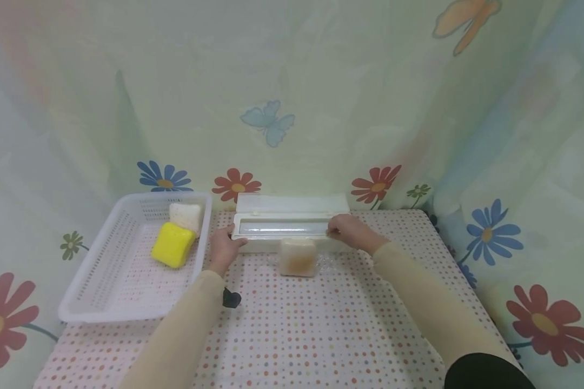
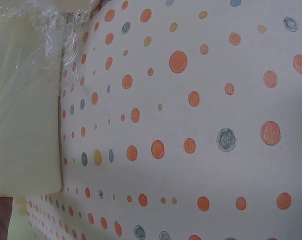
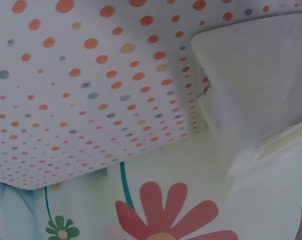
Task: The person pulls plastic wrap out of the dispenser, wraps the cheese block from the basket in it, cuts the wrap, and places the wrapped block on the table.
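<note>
Left hand (image 1: pixel 225 248) gripped the 9 o'clock end of a white cling-film dispenser (image 1: pixel 260 246), its lid (image 1: pixel 292 203) raised at 12 o'clock — while the right hand (image 1: pixel 351 231), fingers curled, met the 3 o'clock end; what it pinched, if anything, could not be told. At 6 o'clock sat a bread-like block (image 1: pixel 298 258), clear film (image 1: pixel 327 262) about it — at 9 o'clock, a perforated basket (image 1: pixel 117 315) held yellow (image 1: pixel 173 246) and white blocks (image 1: pixel 185 217).

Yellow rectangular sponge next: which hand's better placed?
Left hand, probably: beside the white perforated plastic basket holding the sponge. Right hand is farther, at the right end of the long white plastic box.
</note>
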Tool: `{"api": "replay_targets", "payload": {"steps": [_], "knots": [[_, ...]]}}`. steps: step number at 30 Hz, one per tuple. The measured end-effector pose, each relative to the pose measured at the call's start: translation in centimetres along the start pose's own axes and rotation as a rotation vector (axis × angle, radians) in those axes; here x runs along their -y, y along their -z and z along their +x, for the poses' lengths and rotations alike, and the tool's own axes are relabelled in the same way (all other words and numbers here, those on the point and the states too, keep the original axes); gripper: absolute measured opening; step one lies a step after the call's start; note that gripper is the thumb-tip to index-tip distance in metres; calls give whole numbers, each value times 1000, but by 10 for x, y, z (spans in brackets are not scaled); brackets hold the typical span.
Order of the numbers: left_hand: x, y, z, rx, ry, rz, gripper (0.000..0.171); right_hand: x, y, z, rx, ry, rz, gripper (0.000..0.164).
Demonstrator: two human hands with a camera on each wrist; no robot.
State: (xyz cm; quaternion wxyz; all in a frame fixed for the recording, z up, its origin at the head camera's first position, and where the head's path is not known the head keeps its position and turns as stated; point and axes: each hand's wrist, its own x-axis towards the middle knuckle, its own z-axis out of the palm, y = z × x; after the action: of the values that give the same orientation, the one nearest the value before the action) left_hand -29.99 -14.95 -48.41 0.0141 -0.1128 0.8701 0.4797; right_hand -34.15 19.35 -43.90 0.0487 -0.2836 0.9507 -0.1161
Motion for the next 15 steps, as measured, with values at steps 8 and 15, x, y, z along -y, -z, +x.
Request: {"api": "replay_targets", "payload": {"steps": [8,15], "knots": [[-1,0,-2,-2,-8,2,71,-13,8,-16,-13,1,-44,9],[-4,0,-4,-8,-13,18,71,-28,12,-25,-4,-11,-63,8]]}}
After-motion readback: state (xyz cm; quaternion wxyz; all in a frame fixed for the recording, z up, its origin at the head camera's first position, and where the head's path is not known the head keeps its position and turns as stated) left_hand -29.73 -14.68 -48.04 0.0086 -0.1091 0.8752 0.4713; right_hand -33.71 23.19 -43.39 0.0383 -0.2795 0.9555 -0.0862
